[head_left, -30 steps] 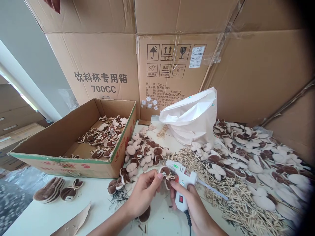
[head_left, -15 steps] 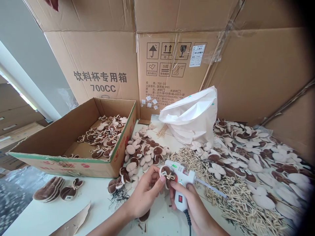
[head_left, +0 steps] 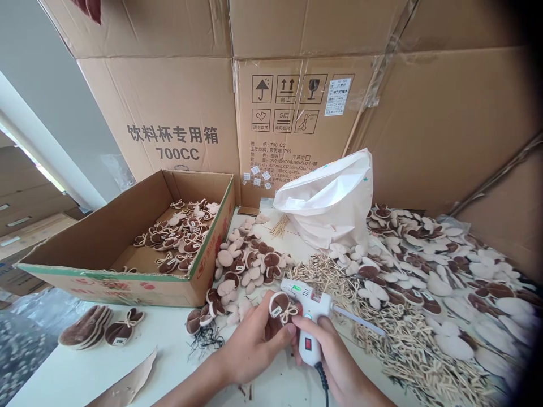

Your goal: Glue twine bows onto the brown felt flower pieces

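Note:
My left hand [head_left: 253,346] is closed around a small brown plush bow piece [head_left: 280,308] with a cream string bow and a white tag on it. My right hand [head_left: 335,362] grips the handle of a white glue gun [head_left: 311,314]; its red switch faces me and a glue stick juts out to the right. The gun's nozzle sits right against the plush piece. Both hands meet low in the middle, over the white table [head_left: 169,353].
An open cardboard box [head_left: 106,257] at left holds several finished bows. Loose plush pieces [head_left: 250,263] lie ahead, with more [head_left: 428,265] spread at right. Cream string bows [head_left: 407,345] are heaped at right. A white bag [head_left: 331,200] and tall cartons [head_left: 297,113] stand behind.
My left hand has turned the plush piece and wrapped further round it, so its tag and bow now face up. The glue gun has shifted slightly left and down.

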Demonstrator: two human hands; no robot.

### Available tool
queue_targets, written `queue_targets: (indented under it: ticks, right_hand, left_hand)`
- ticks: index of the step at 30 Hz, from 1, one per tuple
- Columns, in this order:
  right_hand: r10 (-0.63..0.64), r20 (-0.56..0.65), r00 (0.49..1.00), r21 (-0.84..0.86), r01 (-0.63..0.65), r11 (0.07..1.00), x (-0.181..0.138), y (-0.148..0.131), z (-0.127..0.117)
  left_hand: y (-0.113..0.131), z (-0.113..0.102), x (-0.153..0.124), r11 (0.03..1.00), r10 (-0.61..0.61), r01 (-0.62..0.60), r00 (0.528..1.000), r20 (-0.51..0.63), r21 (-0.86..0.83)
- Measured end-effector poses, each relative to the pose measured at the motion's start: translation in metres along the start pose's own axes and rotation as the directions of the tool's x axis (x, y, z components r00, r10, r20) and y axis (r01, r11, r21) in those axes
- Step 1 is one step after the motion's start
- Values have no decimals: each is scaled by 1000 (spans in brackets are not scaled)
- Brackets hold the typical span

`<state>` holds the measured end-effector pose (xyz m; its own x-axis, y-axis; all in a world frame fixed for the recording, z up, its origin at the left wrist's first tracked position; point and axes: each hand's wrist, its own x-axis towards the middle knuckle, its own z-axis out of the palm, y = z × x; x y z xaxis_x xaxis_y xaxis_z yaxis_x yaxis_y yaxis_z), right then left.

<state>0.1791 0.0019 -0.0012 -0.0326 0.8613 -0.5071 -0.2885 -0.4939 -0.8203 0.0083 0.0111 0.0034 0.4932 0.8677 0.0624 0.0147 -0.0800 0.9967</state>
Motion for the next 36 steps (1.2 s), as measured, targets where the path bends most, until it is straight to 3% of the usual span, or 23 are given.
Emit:
queue_targets:
  ticks: [10,17,27,33,36]
  right_hand:
    - [-36,53,998,6,36,999,0,1,0]
    - [-50,57,997,3,50,999,1,0,2]
    - [-29,16,999,28,29,999,1,0,2]
    - [-40,37,999,4,39,999,3,0,1]
    - [-30,40,999,6,30,1000,3,0,1]
  left_hand:
    - [6,0,1,1000,15,-15,1000,-13,28]
    - [0,-3,0,988,1,11,997,-78,152]
    - [15,-3,-1,999,46,-46,999,20,1]
    - [0,-4,-1,989,4,14,993,-119,144]
    - [0,-3,0,994,17,-5,994,-110,107]
